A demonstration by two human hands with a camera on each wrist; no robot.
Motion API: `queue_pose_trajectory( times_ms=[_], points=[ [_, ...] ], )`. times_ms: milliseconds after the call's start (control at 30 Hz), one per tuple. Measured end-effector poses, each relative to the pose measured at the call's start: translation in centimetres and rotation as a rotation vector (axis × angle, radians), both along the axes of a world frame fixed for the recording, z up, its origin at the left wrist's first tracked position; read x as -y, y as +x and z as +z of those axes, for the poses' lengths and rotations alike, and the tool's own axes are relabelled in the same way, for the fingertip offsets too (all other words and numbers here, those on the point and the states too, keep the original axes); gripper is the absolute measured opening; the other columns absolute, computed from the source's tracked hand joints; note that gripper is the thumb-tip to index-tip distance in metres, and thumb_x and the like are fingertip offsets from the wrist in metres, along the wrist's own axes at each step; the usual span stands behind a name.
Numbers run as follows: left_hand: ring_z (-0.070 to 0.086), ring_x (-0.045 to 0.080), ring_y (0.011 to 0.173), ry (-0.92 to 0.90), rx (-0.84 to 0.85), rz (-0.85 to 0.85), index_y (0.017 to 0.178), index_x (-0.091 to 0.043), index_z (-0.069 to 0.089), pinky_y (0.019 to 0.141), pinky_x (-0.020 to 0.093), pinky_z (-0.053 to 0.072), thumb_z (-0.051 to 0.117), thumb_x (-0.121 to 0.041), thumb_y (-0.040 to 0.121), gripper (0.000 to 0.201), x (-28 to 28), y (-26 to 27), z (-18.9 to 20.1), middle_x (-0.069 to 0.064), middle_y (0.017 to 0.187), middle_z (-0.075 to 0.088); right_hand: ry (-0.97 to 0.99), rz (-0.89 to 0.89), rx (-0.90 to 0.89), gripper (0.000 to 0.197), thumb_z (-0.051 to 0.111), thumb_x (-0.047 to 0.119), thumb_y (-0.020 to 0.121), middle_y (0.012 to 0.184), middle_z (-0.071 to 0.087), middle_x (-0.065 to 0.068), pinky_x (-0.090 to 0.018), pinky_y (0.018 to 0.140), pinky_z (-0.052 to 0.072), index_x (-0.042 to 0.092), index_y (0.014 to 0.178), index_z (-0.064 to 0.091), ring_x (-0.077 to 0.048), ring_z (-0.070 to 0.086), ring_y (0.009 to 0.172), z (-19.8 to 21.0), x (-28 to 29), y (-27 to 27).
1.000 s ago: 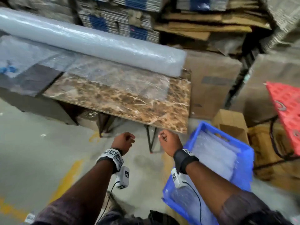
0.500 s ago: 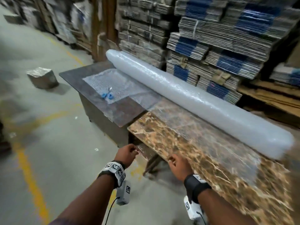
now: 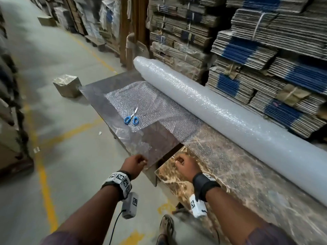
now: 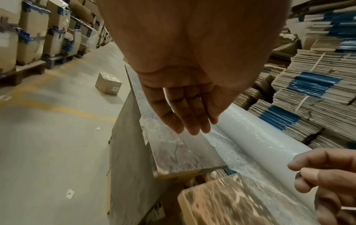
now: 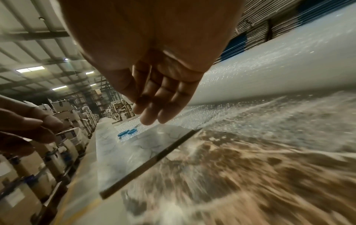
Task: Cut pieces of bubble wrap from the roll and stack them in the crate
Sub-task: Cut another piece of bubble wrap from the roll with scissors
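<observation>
1. I had both hands empty over the near table edge at lower centre of the head view: the left hand (image 3: 135, 164) and the right hand (image 3: 185, 165) hung with fingers loosely curled, grasping nothing, as both wrist views showed.
2. The bubble wrap roll (image 3: 230, 117) lay along the far side of the table (image 3: 265, 183), its long axis running from upper centre down to the right edge of the frame.
3. A loose sheet of bubble wrap (image 3: 141, 103) spread from the roll toward me, and the scissors (image 3: 131, 116) lay on it, up and left of both hands, blades pointing away from me.
4. I judged the left hand nearer the scissors, the right hand nearer the sheet's near edge.
5. The crate was out of every view. The clear sheet's near edge was hard to trace over the marbled top, and I could not tell whether either hand touched it; the right wrist view was badly smeared.
</observation>
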State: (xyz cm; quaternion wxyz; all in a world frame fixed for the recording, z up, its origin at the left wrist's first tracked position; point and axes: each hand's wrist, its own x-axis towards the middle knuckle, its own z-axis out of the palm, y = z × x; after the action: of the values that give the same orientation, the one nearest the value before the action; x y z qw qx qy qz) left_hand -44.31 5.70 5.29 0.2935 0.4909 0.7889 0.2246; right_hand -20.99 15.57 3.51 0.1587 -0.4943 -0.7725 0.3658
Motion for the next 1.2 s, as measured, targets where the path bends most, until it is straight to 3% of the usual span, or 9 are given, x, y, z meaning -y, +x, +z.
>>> queue_pose_trajectory(
  times_ms=[200, 333, 500, 667, 833, 900, 1033, 1200],
  points=[
    [0.067, 0.019, 0.093, -0.022, -0.062, 0.083, 0.101, -0.024, 0.071, 0.086, 0.029, 0.05, 0.061, -0.021, 0.09, 0.015, -7.3, -6.0, 0.6, -0.002, 0.098, 0.073, -0.041, 0.036, -0.052, 0.01, 0.064, 0.017, 0.085, 0.087, 0.073, 0.0, -0.031, 0.079, 0.054, 0.024, 0.091, 0.069, -0.018, 0.067, 0.082, 0.0, -8.9, -7.4],
    [0.065, 0.022, 0.101, -0.059, -0.108, 0.124, 0.106, -0.022, 0.071, 0.086, 0.027, 0.046, 0.06, -0.022, 0.092, 0.018, -9.6, -9.7, 0.2, 0.0, 0.106, 0.072, -0.084, 0.078, -0.062, 0.008, 0.057, 0.038, 0.078, 0.081, 0.072, 0.009, -0.041, 0.074, 0.059, 0.043, 0.084, 0.061, -0.017, 0.069, 0.078, -0.7, -12.6, -12.1],
    [0.064, 0.026, 0.102, -0.088, -0.128, 0.165, 0.107, -0.022, 0.071, 0.085, 0.028, 0.047, 0.056, -0.019, 0.093, 0.021, -13.4, -14.2, -0.6, 0.004, 0.109, 0.071, -0.094, 0.085, -0.079, 0.009, 0.065, 0.018, 0.084, 0.08, 0.072, 0.002, -0.043, 0.073, 0.058, 0.027, 0.086, 0.065, -0.02, 0.069, 0.073, -0.1, -16.2, -18.1],
    [0.063, 0.027, 0.104, -0.096, -0.102, 0.134, 0.111, -0.018, 0.071, 0.086, 0.028, 0.045, 0.056, -0.017, 0.093, 0.024, -18.6, -19.1, -2.3, 0.006, 0.112, 0.071, -0.077, 0.061, -0.007, 0.011, 0.063, 0.031, 0.079, 0.082, 0.072, 0.004, -0.036, 0.074, 0.057, 0.026, 0.089, 0.066, -0.02, 0.068, 0.078, -1.1, -19.8, -24.4],
    [0.065, 0.026, 0.103, -0.132, -0.049, 0.111, 0.112, -0.016, 0.071, 0.088, 0.03, 0.046, 0.063, -0.016, 0.087, 0.027, -23.3, -24.4, -5.1, 0.008, 0.11, 0.072, -0.102, -0.005, 0.08, 0.01, 0.066, 0.01, 0.082, 0.086, 0.072, -0.007, -0.022, 0.068, 0.044, 0.008, 0.09, 0.071, -0.016, 0.06, 0.075, -1.7, -22.3, -30.8],
    [0.066, 0.024, 0.1, -0.129, -0.036, 0.095, 0.109, -0.016, 0.072, 0.083, 0.028, 0.045, 0.065, -0.02, 0.086, 0.025, -24.9, -26.0, -6.2, 0.006, 0.107, 0.072, -0.133, -0.01, 0.111, 0.013, 0.067, 0.008, 0.079, 0.089, 0.072, -0.01, -0.027, 0.074, 0.05, 0.008, 0.092, 0.071, -0.021, 0.064, 0.079, -2.8, -23.1, -32.8],
    [0.064, 0.025, 0.101, -0.177, -0.015, 0.044, 0.108, -0.017, 0.068, 0.087, 0.031, 0.048, 0.068, -0.026, 0.084, 0.026, -27.5, -28.6, -8.6, 0.005, 0.105, 0.07, -0.207, -0.056, 0.246, 0.017, 0.072, 0.015, 0.077, 0.089, 0.072, -0.011, -0.036, 0.079, 0.053, 0.01, 0.092, 0.069, -0.028, 0.066, 0.086, -5.2, -24.0, -35.8],
    [0.063, 0.026, 0.1, -0.259, 0.037, 0.032, 0.103, -0.017, 0.06, 0.087, 0.034, 0.05, 0.072, -0.023, 0.081, 0.025, -28.6, -29.2, -9.8, 0.006, 0.102, 0.069, -0.259, -0.099, 0.354, 0.02, 0.075, 0.029, 0.075, 0.083, 0.07, -0.008, -0.033, 0.072, 0.054, 0.015, 0.084, 0.064, -0.026, 0.065, 0.08, -6.6, -23.9, -36.6]
  ],
)
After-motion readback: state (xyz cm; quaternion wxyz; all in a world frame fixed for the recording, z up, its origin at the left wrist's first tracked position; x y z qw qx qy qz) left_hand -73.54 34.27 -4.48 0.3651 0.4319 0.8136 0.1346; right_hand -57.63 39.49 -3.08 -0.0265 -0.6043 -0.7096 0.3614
